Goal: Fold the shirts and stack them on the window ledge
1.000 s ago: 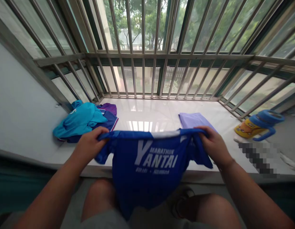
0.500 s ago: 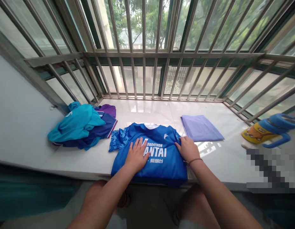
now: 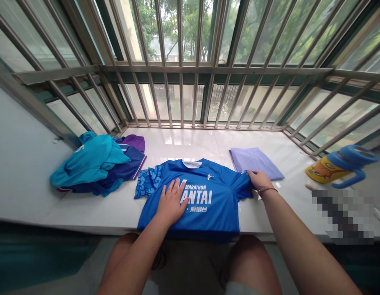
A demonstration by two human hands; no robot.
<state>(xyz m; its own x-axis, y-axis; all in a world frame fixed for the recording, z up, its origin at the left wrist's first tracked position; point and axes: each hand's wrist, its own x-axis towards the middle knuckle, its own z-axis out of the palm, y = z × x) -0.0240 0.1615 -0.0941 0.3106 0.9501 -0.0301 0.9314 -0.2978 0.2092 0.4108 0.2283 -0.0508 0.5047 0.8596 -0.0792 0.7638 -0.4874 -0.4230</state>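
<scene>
Beside the blue shirt (image 3: 208,196) lie a lilac cloth (image 3: 254,162) and heaped clothes (image 3: 98,164).

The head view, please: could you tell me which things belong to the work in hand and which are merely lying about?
In hand:
blue shirt
left hand, flat on it
right hand, at its sleeve

Lying about:
lilac folded cloth
clothes heap
blue-and-yellow cup

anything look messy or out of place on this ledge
Only the crumpled heap of teal, navy and purple clothes at the ledge's left end; unlike the folded lilac cloth, it is unfolded. The blue shirt lies flat under the left hand, the right hand at its sleeve, hem overhanging.
</scene>
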